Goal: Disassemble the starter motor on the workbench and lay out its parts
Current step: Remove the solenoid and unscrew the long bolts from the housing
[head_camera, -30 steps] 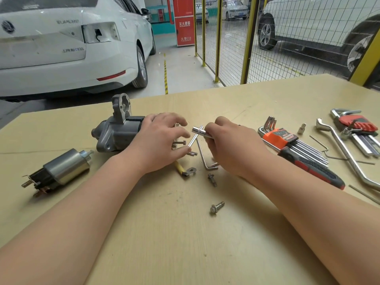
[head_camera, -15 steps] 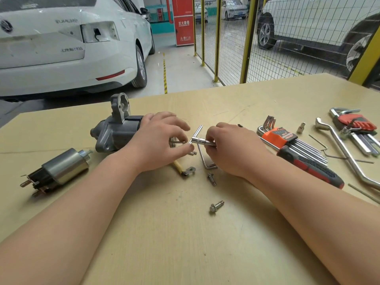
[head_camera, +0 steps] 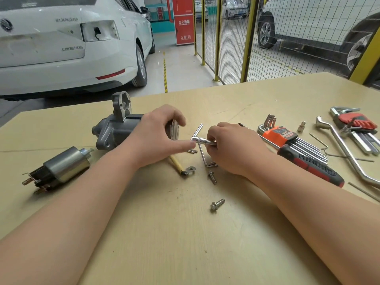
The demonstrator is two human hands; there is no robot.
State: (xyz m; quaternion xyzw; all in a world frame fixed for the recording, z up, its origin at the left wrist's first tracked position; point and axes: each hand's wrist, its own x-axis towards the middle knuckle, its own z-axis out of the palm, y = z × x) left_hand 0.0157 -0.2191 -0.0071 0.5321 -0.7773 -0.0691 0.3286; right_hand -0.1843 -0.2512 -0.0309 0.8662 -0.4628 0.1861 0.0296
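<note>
Gripping the rear end of the starter motor [head_camera: 115, 132] with the left hand [head_camera: 158, 138], curled over its round end plate, on the tabletop [head_camera: 164, 254] just left of the right hand [head_camera: 232, 149]. Pinching a small socket wrench [head_camera: 202, 141] in the right hand, tip toward that end plate. Probably heavy, rigid cast metal, round enough to roll: best clamped around the thick body beyond the left hand, never by the thin yellow lead [head_camera: 176, 164] beneath the left palm.
</note>
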